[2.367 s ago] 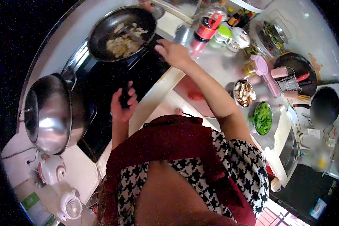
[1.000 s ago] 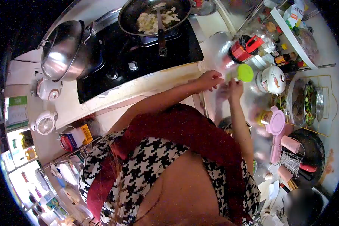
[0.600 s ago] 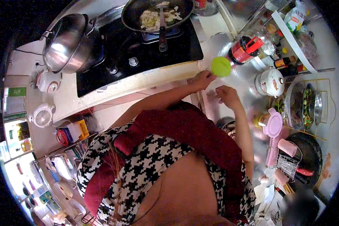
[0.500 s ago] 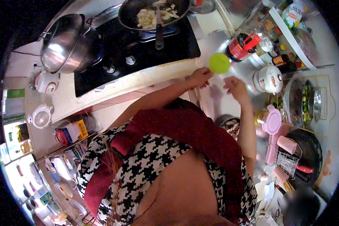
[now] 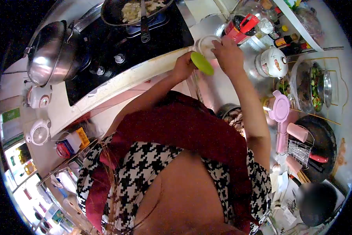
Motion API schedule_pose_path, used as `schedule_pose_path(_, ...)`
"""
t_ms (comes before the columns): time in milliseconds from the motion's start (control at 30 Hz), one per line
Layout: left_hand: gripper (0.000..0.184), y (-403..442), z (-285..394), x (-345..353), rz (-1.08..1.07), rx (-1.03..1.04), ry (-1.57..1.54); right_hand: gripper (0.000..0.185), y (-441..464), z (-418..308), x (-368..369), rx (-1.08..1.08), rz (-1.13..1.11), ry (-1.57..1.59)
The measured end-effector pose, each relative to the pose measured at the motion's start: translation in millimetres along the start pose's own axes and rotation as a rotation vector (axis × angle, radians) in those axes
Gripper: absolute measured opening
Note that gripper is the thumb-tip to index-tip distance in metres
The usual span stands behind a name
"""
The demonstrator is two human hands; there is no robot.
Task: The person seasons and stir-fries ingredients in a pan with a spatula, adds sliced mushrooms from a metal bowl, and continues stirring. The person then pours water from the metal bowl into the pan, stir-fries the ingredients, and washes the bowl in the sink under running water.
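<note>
My left hand (image 5: 185, 65) is closed on a bright green round lid (image 5: 202, 63), which is tilted on edge beside the counter's front. Just beyond the lid stands a clear round container (image 5: 206, 44) with its mouth uncovered. Over the right side of that container, my right hand (image 5: 229, 56) has its fingers bent down at the rim. What those fingers hold, if anything, is hidden. Close behind my right hand is a dark bottle with a red label and red cap (image 5: 242, 29).
A frying pan (image 5: 105, 13) with pale food and a spatula (image 5: 145, 33) sits on the black stove (image 5: 160, 45). To the right are a white lidded pot (image 5: 273, 62), a pink lidded jug (image 5: 280, 105) and bottles. A steel pot (image 5: 46, 58) is at the left.
The green lid has come off the container and is in my left hand, tilted. My right hand has moved up and left to the container's mouth. The whole view has shifted slightly.
</note>
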State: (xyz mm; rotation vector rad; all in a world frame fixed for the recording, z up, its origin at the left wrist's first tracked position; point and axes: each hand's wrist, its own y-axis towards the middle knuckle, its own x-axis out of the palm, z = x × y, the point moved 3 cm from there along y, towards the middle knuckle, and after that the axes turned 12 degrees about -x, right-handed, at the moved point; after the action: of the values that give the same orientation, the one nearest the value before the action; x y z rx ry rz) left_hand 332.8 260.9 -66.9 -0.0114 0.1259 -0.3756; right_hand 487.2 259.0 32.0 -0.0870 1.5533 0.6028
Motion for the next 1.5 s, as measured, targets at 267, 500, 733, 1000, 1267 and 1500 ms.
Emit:
schedule_pose_path(267, 0.019, -2.5, 15.2, -13.1, 0.203, 0.136, 0.219, 0.015, 14.4, -6.5, -0.6, 0.045, 0.012, 0.008)
schedule_pose_path(500, 0.016, -8.9, 27.0, -17.2, 0.242, 0.13, 0.209, 0.014, 19.7, -18.3, -5.3, 0.052, -0.016, -0.053)
schedule_pose_path(733, 0.016, -13.8, 37.3, -25.9, 0.225, 0.099, 0.164, 0.018, 23.8, -26.6, -1.5, 0.12, -0.082, 0.069)
schedule_pose_path(1000, 0.012, -12.6, 28.6, -44.6, 0.156, -0.115, -0.056, 0.02, 14.4, 18.9, 8.6, 0.479, -0.064, 0.97)
schedule_pose_path(1267, 0.016, -24.5, 29.1, -73.4, 0.057, -0.117, -0.106, 0.03, 100.9, -14.1, -25.9, 0.375, -0.01, 0.964)
schedule_pose_path(1500, 0.017, -29.3, 7.0, -96.4, -0.014, -0.067, 0.028, 0.035, 211.1, -51.7, 0.0, 0.223, -0.07, 1.063)
